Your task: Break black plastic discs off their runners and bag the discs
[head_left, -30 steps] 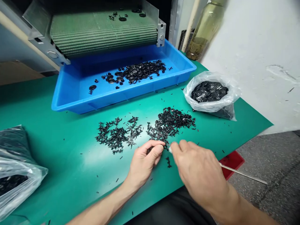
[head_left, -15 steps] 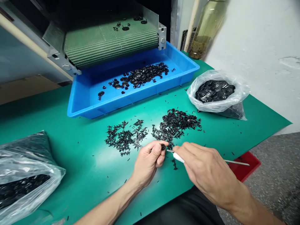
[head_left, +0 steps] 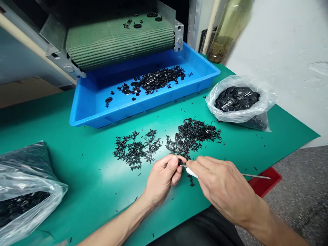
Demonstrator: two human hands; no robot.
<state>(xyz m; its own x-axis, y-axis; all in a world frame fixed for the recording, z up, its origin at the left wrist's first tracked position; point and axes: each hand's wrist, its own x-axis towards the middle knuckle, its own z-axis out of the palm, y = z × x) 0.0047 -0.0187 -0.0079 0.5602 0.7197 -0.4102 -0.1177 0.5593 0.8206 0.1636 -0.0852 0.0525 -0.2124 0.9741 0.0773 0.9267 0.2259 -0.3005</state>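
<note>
Between the thumb and fingers of my left hand (head_left: 164, 174) is a small round black plastic part (head_left: 180, 161). My right hand (head_left: 225, 184) is closed around a thin metal blade (head_left: 256, 176) with white wrapping (head_left: 191, 172) near its working end. The blade's tip meets the black part; the exact contact is hidden by my fingers. Just beyond my hands lies a pile of small black parts (head_left: 194, 135). To its left is a second pile of branched black pieces (head_left: 137, 148). One loose branched piece (head_left: 191, 180) rests between my hands.
A green conveyor belt (head_left: 120, 44) ends over a blue tray (head_left: 143, 111) holding black parts. An open clear bag (head_left: 233, 118) of black discs stands right, another bag (head_left: 33, 177) lies left. A red bin (head_left: 266, 182) sits below the table's right edge. A bottle (head_left: 225, 34) stands behind.
My right hand has moved slightly left, bringing the blade tip from just beside the black part to against it. The view has shifted a little.
</note>
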